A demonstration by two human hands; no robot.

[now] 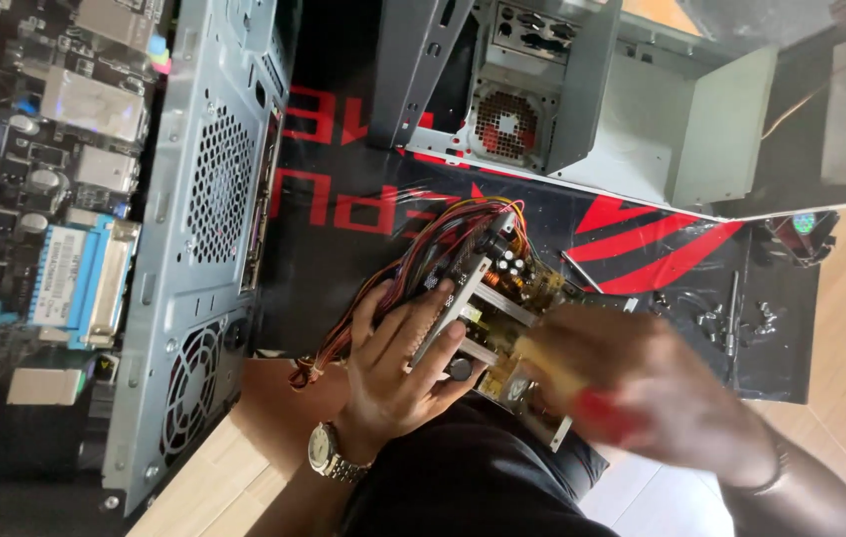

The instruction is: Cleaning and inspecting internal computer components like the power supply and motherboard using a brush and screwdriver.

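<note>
Two grey computer cases sit on the black and red mat: the big case lies at the left with its board showing, and the smaller case stands behind. In front, one circuit board with capacitors and a bundle of coloured wires rests at the mat's edge. The left hand lies flat on it with fingers spread, while the blurred right hand is wrapped around one red-and-yellow screwdriver.

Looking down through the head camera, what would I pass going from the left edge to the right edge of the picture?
Motherboard → grey computer case → left hand with a wristwatch → power supply circuit board → right hand holding a red and yellow screwdriver handle → loose screws on the black and red mat.
</note>
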